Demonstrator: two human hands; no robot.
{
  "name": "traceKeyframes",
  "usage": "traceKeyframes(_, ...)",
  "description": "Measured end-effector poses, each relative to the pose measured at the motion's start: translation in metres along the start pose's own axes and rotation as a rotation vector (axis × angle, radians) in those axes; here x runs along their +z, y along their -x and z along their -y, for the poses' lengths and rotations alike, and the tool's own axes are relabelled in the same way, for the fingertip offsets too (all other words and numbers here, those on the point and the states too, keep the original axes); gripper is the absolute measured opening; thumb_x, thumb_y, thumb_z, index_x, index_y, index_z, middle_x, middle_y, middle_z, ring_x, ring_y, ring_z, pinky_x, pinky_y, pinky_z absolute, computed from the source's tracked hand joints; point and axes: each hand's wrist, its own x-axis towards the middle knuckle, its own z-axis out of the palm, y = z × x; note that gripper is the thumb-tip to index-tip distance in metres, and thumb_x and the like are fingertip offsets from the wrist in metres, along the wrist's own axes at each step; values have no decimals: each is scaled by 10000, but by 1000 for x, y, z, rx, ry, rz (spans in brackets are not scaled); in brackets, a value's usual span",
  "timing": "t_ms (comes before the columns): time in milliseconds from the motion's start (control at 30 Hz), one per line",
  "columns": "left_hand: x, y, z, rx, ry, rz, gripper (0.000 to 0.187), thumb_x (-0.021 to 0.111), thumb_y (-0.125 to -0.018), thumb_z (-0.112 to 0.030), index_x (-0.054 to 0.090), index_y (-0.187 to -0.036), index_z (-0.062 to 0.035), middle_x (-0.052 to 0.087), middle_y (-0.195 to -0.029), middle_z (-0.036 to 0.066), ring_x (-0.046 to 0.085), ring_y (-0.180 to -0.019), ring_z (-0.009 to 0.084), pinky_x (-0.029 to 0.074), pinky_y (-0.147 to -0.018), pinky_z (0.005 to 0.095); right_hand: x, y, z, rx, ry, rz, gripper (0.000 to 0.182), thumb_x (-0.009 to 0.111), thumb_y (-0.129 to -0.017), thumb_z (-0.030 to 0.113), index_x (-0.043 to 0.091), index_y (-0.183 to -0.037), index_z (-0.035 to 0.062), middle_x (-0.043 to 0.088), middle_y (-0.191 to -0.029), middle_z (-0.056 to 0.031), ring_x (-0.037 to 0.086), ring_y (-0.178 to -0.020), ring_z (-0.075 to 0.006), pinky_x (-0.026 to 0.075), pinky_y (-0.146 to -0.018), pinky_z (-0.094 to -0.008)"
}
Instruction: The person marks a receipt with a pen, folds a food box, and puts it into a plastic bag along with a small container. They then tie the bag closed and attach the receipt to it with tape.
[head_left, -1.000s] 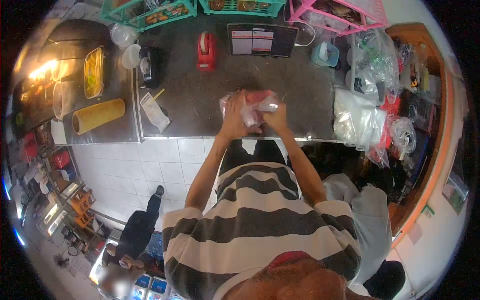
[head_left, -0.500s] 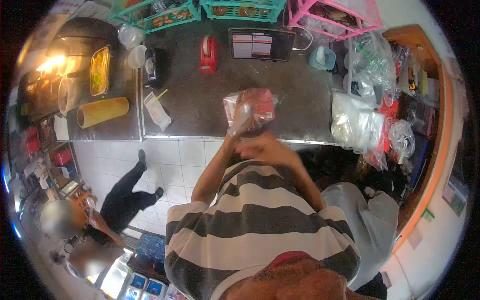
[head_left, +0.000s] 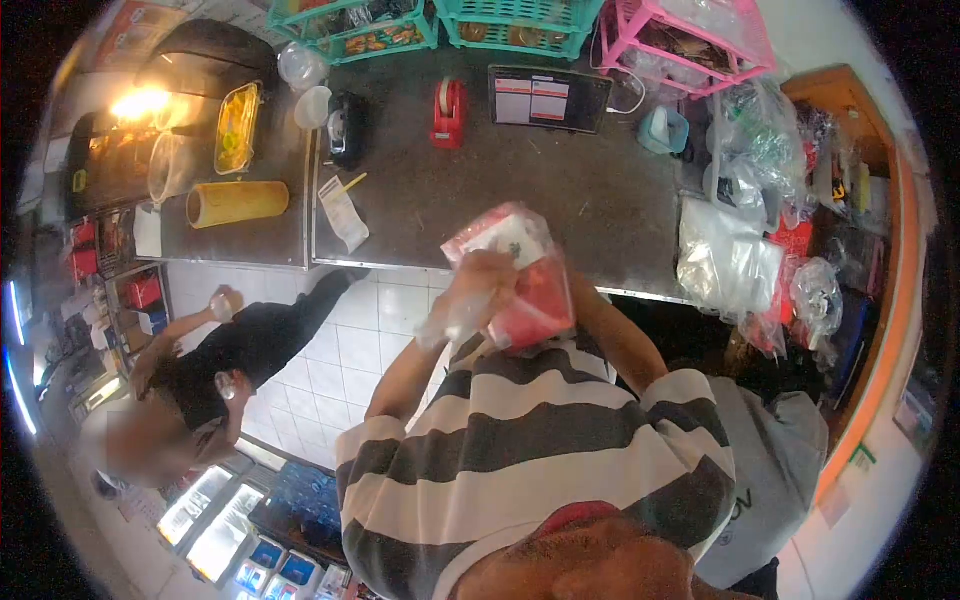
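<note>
A red and white package in clear plastic (head_left: 535, 305) is held up at the counter's front edge, tilted, in front of the striped shirt. My left hand (head_left: 480, 280) is closed on its left side, with loose clear plastic (head_left: 450, 322) bunched below the fingers. My right hand is behind the package; only the right forearm (head_left: 622, 335) shows, and its fingers are hidden. A printed paper slip (head_left: 344, 214) with a yellow strip lies on the counter (head_left: 420, 190) to the left.
On the counter stand a red tape dispenser (head_left: 448, 112), a tablet (head_left: 550, 98), a black stapler-like object (head_left: 345, 128) and a blue container (head_left: 663, 131). Clear plastic bags (head_left: 725, 250) lie right. A brown roll (head_left: 238, 204) lies left. Another person (head_left: 225, 345) stands at left.
The package has come off the counter toward my body and is tilted up. My right hand has gone from in front of my chest to behind it. The other person has changed posture.
</note>
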Motion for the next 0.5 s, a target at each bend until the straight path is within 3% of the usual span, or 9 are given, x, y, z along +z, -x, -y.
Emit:
traceKeyframes(33,-7,0,-5,113,-41,-120,433,423,-983,-385,631,-802,-52,612,-735,89,596,-763,285,436,-721,449,6,-9,2,-21,4,10,638,619,-895,500,476,-1371,100,602,-1254,-106,561,-1173,-263,463,-996,-435)
traceKeyframes(67,-10,8,-1,-21,-217,-245,428,433,-992,-381,607,-766,-61,594,-717,74,569,-717,263,428,-696,442,11,-16,7,-85,70,21,654,639,-885,496,467,-1378,102,599,-1255,-106,552,-1185,-266,455,-1010,-440)
traceKeyframes(133,-27,15,2,-484,558,-727,453,409,-1014,-417,522,-711,-99,463,-636,26,457,-618,204,394,-619,378,55,-7,27,-361,395,48,709,737,-823,393,433,-1397,108,567,-1285,-109,515,-1225,-269,431,-1041,-453)
traceKeyframes(200,-46,7,-1,-527,960,-1094,497,385,-1035,-453,436,-656,-138,331,-554,-23,344,-520,145,359,-542,313,123,25,48,-551,601,36,778,815,-772,294,407,-1409,112,538,-1316,-113,488,-1252,-269,416,-1060,-461)
traceKeyframes(267,-67,-11,-23,-474,1011,-995,554,361,-1033,-502,324,-585,-178,286,-504,-25,303,-479,106,299,-487,285,170,57,52,-1092,1099,66,906,869,-685,120,357,-1432,125,463,-1391,-107,444,-1286,-261,429,-1053,-461)
traceKeyframes(333,-82,-26,-59,-507,1183,-1186,583,345,-1034,-507,256,-553,-191,268,-476,-24,267,-447,95,264,-454,274,151,60,42,-1038,999,205,903,859,-704,188,346,-1445,136,431,-1424,-109,441,-1293,-259,425,-1056,-458)
traceKeyframes(400,-94,-20,-75,-152,1326,-781,509,409,-1029,-442,336,-587,-201,275,-471,-47,259,-404,123,276,-451,297,134,63,36,-895,817,435,906,846,-721,267,333,-1457,141,394,-1461,-114,432,-1306,-261,414,-1065,-455)
traceKeyframes(467,-86,-10,-97,-323,994,-840,592,359,-1044,-436,286,-519,-172,315,-472,-43,272,-395,130,231,-406,305,134,61,29,-792,699,476,912,841,-718,286,332,-1457,127,384,-1468,-118,421,-1316,-268,398,-1075,-456)
traceKeyframes(500,-86,22,-79,-258,991,-534,549,360,-1034,-455,359,-556,-183,364,-472,-32,323,-391,146,307,-421,326,134,54,22,-751,647,451,915,839,-716,296,331,-1457,120,379,-1471,-120,415,-1321,-272,390,-1081,-456)
